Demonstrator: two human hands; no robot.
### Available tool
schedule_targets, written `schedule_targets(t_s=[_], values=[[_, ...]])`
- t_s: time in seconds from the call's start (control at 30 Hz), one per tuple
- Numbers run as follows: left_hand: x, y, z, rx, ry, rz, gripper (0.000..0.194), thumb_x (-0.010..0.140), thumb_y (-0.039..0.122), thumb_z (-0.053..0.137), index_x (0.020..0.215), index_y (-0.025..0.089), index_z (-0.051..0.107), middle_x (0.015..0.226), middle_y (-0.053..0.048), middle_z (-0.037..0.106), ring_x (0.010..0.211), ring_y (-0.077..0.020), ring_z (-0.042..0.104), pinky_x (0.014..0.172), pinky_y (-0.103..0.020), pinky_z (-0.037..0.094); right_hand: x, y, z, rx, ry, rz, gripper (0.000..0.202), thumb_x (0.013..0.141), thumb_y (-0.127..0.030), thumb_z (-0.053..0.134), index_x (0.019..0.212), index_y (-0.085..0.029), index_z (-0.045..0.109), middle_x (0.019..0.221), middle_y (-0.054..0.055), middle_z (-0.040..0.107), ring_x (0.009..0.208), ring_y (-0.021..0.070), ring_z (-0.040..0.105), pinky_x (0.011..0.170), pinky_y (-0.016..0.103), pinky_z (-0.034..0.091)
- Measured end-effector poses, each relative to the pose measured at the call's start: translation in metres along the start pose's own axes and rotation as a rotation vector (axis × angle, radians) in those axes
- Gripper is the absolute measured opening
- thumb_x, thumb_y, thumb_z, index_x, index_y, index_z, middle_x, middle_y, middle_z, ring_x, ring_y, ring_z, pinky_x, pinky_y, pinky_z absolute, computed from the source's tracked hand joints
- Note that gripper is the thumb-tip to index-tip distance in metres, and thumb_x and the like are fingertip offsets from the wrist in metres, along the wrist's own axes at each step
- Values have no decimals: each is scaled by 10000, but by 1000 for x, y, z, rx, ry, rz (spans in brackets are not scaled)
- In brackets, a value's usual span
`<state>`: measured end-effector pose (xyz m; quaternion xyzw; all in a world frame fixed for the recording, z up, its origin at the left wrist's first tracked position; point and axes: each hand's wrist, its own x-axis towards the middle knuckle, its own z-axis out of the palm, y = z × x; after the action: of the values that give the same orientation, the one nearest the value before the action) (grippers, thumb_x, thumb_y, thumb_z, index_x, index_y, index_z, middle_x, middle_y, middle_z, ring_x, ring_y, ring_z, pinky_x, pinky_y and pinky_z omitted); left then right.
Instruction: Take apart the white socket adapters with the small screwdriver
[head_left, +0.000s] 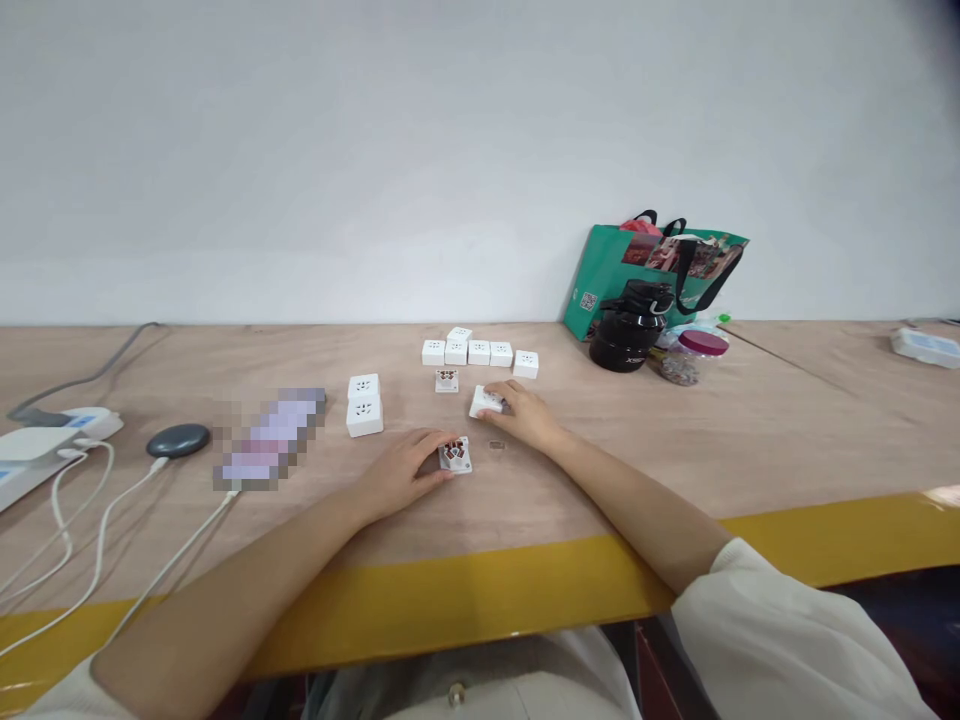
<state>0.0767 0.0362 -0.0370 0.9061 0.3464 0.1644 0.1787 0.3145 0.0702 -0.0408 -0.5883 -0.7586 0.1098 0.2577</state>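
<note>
My left hand [405, 472] rests on the table with thumb and fingers closed on a white socket base [457, 460], whose coppery inner contacts face up. To its upper right, my right hand [531, 418] is closed on a white square socket cover [484, 403], partly hidden under the fingers. Between and just below them lies a small flat piece [497, 445], too small to name. A second socket base [447, 381] with contacts showing sits behind. Farther back stand several white sockets [478, 353] in a rough row. Two more white sockets [364, 417] lie left of my hands.
At left are a phone [271, 440] on a cable, a dark round device [178, 440] and a power strip [30, 465]. A black bottle [626, 335], a green bag [607, 260] and a red-lidded jar [682, 365] stand back right. Yellow tape [450, 600] marks the front edge.
</note>
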Motion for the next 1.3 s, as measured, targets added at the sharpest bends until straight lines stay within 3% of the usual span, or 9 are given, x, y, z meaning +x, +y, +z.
schedule_targets(t_s=[0.13,0.2,0.3,0.43,0.53,0.67,1.0,1.17,1.3], values=[[-1,-1,0,-16,4,-74,536,838,399,537,1315,225,362,1325,-79,471,1185,-270,460,963,-409,393,4,4,-6,196,144,-28,355,805,-404,550,1091,-193,558,1111,60,604,979,180,569,844,324,438],[-1,-2,1,-30,11,-96,614,825,412,554,1352,223,302,1332,-87,465,1194,-277,452,964,-420,391,1,0,-8,260,143,-104,350,801,-402,552,1074,-183,563,1094,60,612,950,169,576,814,305,448],[0,-6,3,-70,30,-105,728,801,437,583,1391,229,209,1299,-91,494,1177,-279,467,963,-433,390,-8,-14,-8,236,43,-267,396,777,-423,582,1095,-187,556,1092,69,598,953,177,572,779,296,456],[1,-6,4,-72,52,-136,792,765,475,612,1392,204,210,1319,-120,461,1190,-303,447,970,-455,379,-22,-35,-4,5,-145,-395,478,785,-498,553,1166,-213,512,1132,90,551,959,228,572,748,348,460],[1,-3,1,-70,55,-150,770,756,470,620,1374,190,256,1351,-126,423,1218,-307,417,984,-448,369,-28,-45,-3,-116,-206,-409,518,800,-527,522,1211,-216,469,1166,108,517,904,233,586,704,356,465],[1,-1,-1,-101,44,-170,783,752,484,616,1375,185,249,1381,-119,389,1240,-298,390,1006,-444,347,-28,-48,-2,-184,-191,-418,525,813,-545,494,1219,-213,467,1192,114,499,880,233,593,697,367,472],[1,-9,-1,-88,43,-196,833,728,538,618,1393,229,223,1414,-89,346,1274,-295,343,1034,-425,304,-26,-37,8,-142,-143,-488,510,836,-492,500,1279,-245,448,1320,103,449,1076,251,542,778,395,500],[2,-5,-3,-35,11,-205,845,719,543,626,1391,202,246,1370,-112,394,1238,-308,377,1003,-426,330,-24,-36,10,-77,-208,-483,497,848,-470,493,1311,-306,422,1364,68,425,1153,235,500,852,395,478],[1,-4,-4,-22,-4,-183,839,739,573,589,1394,181,239,1390,-116,371,1249,-297,364,1013,-407,323,-22,-35,4,-38,-299,-475,540,841,-427,515,1345,-287,383,1389,87,393,1189,249,470,925,420,429]])
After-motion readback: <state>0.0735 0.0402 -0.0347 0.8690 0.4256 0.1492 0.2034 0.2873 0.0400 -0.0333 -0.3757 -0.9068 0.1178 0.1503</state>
